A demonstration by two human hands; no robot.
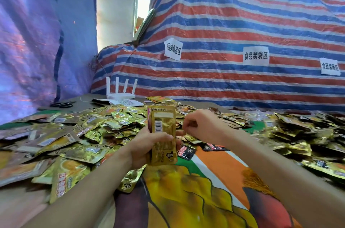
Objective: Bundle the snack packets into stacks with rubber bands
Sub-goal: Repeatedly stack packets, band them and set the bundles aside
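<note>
A small stack of gold snack packets (162, 134) stands upright at the centre of the view, barcode side toward the camera, its edges lined up so that it reads almost as one thick packet. The left hand (147, 148) is wrapped around its lower half, thumb across the front and fingers behind, squeezing the packets together; that clamp seems meant to keep the edges square while a band goes on. At about 3 o'clock from the stack, just beside it, the right hand (200, 126) has its fingertips pinched together near the stack's right edge. It is probably holding or stretching a rubber band, but the band itself is too thin to make out, so I cannot say for sure what is pinched.

Holding the stack raised off the table leaves room all around it, which suits looping a band over the top end.

From 8 to 11 o'clock lies a broad heap of loose gold packets (80, 134), and another pile (302, 134) spreads from 2 to 4 o'clock, both within easy reach for the next stacks. A few dark packets (186, 151) lie just below the right hand on the bright printed tablecloth (214, 181). Farther off, at 11 o'clock, a white router (121, 91) and scissors (62, 104) sit at the table's back, in front of a striped tarpaulin (242, 27) bearing paper signs.
</note>
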